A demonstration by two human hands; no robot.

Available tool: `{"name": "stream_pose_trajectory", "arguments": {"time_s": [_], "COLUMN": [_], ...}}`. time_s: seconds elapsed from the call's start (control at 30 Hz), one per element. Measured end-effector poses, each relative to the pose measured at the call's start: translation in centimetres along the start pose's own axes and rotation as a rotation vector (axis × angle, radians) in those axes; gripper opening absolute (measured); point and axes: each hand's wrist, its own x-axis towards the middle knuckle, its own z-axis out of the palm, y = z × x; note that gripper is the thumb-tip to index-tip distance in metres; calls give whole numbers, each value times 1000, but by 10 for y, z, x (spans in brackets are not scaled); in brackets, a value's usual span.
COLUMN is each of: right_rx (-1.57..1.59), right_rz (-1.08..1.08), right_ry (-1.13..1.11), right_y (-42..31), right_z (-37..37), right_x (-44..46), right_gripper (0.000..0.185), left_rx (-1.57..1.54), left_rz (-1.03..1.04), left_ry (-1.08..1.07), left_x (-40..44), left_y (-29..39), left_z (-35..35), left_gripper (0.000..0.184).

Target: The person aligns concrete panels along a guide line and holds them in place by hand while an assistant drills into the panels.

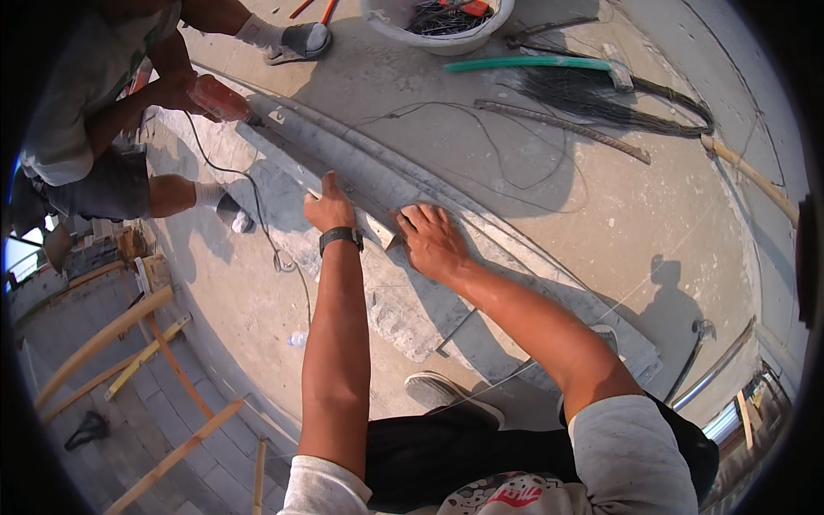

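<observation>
A long narrow grey bar [287,160] lies lengthwise on a wide, whitish, dusty board [403,322]. My left hand [330,209], with a dark watch on its wrist, is closed around the bar near its close end, thumb along the top. Beside that end, my right hand [433,243] rests on the board with fingers stretched forward and slightly bent; its fingertips are close to the bar, and whether they touch it I cannot tell. At the bar's far end, a co-worker holds a red power drill [219,99] with its tip at the bar.
The drill's black cord [255,193] trails over the board and floor. A white bucket [442,39] of metal pieces stands at the back. Beyond the boards lie a bundle of dark wire [592,99], a green tube [528,63], a rusty bar [562,129] and a hammer [693,352].
</observation>
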Motion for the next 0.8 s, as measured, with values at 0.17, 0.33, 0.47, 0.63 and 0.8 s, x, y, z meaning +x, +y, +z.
{"name": "stream_pose_trajectory", "arguments": {"time_s": [0.17, 0.33, 0.47, 0.63, 0.8], "right_rx": [-7, 4, 4, 13, 14], "right_rz": [2, 10, 9, -11, -5], "right_ry": [-2, 10, 7, 43, 20], "right_y": [0, -1, -1, 1, 1], "right_z": [1, 1, -1, 3, 3], "right_x": [0, 0, 0, 0, 0], "right_gripper": [37, 36, 34, 33, 34], "left_rx": [64, 106, 31, 49, 13], "left_rz": [-5, -34, -68, -92, -89], "left_ry": [35, 31, 3, 47, 7], "left_x": [9, 8, 3, 4, 4], "left_y": [-12, -7, -2, 0, -1], "left_z": [5, 2, 2, 3, 2], "left_gripper": [60, 56, 67, 67, 67]}}
